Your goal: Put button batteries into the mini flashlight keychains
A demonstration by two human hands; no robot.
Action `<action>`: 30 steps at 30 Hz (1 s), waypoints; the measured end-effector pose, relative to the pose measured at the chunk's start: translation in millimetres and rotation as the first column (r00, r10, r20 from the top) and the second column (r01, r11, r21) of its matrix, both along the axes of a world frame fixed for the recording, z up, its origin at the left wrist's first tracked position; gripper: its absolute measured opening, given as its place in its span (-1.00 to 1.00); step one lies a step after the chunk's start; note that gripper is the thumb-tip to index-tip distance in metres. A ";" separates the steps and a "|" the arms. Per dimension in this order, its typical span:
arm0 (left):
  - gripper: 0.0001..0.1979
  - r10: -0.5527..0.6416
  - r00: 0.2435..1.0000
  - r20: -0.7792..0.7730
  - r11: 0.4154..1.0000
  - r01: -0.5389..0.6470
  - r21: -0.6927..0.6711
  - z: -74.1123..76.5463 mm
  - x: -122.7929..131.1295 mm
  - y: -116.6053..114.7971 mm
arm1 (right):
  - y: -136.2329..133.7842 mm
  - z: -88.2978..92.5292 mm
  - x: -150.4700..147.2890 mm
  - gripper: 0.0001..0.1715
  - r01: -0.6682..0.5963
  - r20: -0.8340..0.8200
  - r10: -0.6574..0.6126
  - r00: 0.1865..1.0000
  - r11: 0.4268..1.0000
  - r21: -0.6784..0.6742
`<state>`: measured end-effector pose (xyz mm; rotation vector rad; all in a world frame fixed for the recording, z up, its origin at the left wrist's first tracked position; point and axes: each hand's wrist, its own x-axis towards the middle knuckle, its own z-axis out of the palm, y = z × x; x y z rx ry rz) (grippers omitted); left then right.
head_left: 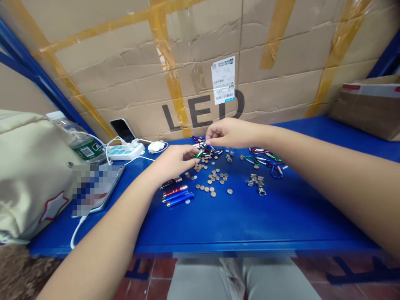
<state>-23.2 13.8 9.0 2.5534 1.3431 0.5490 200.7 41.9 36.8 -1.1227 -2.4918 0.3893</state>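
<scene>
My left hand (176, 161) is closed, with a small green metal tube (199, 154) between thumb and fingertips. At the back of the pile, my right hand (225, 132) has its fingers pinched at some small silvery pieces; what they grip is too small to make out. Purple, black and silver tubes (215, 153) lie beneath it. Several coin-like discs, which look like button cells (215, 178), are scattered in front. Red, blue and black penlight-like tubes (180, 199) lie side by side near my left wrist.
Small metal clips (256, 181) and coloured carabiners (250, 160) lie on the blue table (225, 225) to the right. At left are a phone (103, 191), a power strip (117, 152) with white cables, a bottle (83, 146) and a cloth bag (28, 175). A large carton (131, 83) stands behind.
</scene>
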 end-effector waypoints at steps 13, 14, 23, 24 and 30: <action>-0.75 0.001 1.000 0.025 1.000 -0.001 -0.015 1.3 0.5 -1.0 | -2.4 -1.0 -4.0 -0.77 0.001 0.020 0.000 1.000 0.999 -0.036; -0.75 0.001 1.000 0.026 1.000 -0.001 -0.013 1.1 0.7 -1.0 | -2.7 -0.7 -4.0 -0.77 0.003 0.014 -0.003 1.000 0.999 -0.034; -0.75 -0.014 0.998 0.055 1.000 0.015 -0.019 0.3 0.7 -1.0 | -3.8 -2.1 -7.7 -0.79 -0.005 -0.001 0.005 1.000 1.000 -0.031; -0.74 -0.008 0.998 0.057 1.000 0.009 -0.013 0.4 0.9 -1.2 | -3.0 -2.9 -7.9 -0.79 -0.002 -0.009 0.001 1.000 0.999 -0.036; -0.77 0.029 0.997 0.078 0.996 -0.035 0.079 0.6 2.9 -1.6 | 3.2 -11.0 -5.9 -0.80 0.002 -0.052 -0.009 0.999 0.990 -0.138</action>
